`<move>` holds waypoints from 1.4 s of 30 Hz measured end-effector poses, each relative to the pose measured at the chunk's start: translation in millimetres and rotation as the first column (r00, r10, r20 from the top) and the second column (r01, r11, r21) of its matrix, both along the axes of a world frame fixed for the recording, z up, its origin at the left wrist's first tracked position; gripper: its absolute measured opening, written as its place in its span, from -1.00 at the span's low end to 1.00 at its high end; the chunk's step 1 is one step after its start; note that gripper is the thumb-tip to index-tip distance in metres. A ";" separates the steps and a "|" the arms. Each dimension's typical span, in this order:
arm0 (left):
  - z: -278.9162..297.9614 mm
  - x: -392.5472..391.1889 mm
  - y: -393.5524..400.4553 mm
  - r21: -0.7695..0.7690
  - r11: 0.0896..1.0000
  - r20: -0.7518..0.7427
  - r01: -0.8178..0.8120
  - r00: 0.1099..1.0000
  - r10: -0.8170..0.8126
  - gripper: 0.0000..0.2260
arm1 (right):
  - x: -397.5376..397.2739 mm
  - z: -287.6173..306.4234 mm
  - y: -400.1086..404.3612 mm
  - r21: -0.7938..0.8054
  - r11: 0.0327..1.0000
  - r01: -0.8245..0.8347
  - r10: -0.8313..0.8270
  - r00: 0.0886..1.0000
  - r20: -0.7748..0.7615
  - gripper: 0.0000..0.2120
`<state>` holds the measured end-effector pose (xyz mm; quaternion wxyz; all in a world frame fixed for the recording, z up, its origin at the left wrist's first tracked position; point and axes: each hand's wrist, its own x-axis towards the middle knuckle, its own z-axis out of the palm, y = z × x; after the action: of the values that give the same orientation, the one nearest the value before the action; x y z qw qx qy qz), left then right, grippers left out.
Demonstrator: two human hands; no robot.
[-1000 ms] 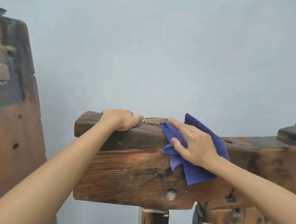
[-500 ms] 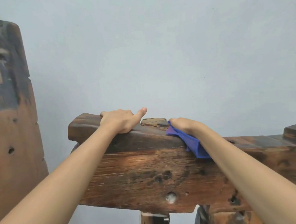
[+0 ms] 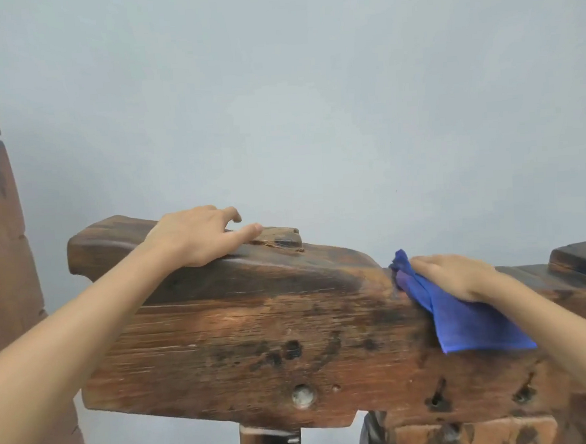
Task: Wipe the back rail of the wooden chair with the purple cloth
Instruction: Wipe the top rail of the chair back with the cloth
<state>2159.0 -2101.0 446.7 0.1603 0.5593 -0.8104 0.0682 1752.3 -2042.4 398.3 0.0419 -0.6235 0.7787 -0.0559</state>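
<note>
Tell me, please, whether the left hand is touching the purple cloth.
Apart. The head view shows the left hand resting on the raised end of the back rail, with bare wood between it and the purple cloth under the right hand.

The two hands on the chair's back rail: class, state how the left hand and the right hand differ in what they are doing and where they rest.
1. The left hand is bare; the right hand presses the purple cloth.
2. The left hand lies on the raised end of the back rail; the right hand sits on the lower step.
3. The left hand's fingers spread; the right hand's lie together.

Both rest palm-down on the rail's top.
</note>
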 end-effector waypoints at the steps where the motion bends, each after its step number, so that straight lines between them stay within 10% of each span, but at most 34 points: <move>1: 1.2 -8.7 3.2 0.067 0.998 0.008 0.003 1.000 -0.004 -0.13 | -1.3 -1.1 -16.6 0.064 0.998 0.019 -0.020 1.000 0.013 -0.47; 13: -42.1 -229.6 28.2 0.072 0.991 0.206 0.115 0.970 -0.128 -0.21 | -1.3 -25.6 39.9 -0.261 0.914 -0.309 0.314 0.949 -0.024 -0.39; 20: -48.8 -228.1 21.4 -0.011 0.988 0.187 0.155 0.971 -0.151 -0.12 | -183.3 -2.6 36.6 -0.030 0.996 0.081 -0.083 0.993 -0.079 -0.42; 27: -43.1 -229.9 19.0 0.067 0.996 0.126 0.057 0.990 -0.065 0.11 | -127.3 3.0 -34.9 0.194 0.981 -0.016 -0.020 0.982 0.186 -0.58; 34: -43.2 -230.9 18.5 0.046 0.989 0.152 -0.143 0.979 0.135 -0.11 | -118.8 -28.6 52.4 -0.219 0.889 -0.403 0.392 0.915 -0.095 -0.33; 42: -42.6 -235.2 21.7 0.045 0.977 0.242 -0.210 0.951 0.193 -0.23 | -195.0 -142.1 81.2 -0.817 0.539 -0.205 -0.022 0.966 -0.257 -0.42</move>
<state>1923.8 -2079.2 404.1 0.0353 0.6325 -0.7642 0.1215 1557.3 -1961.2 256.2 -0.3506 -0.6095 0.6224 -0.3438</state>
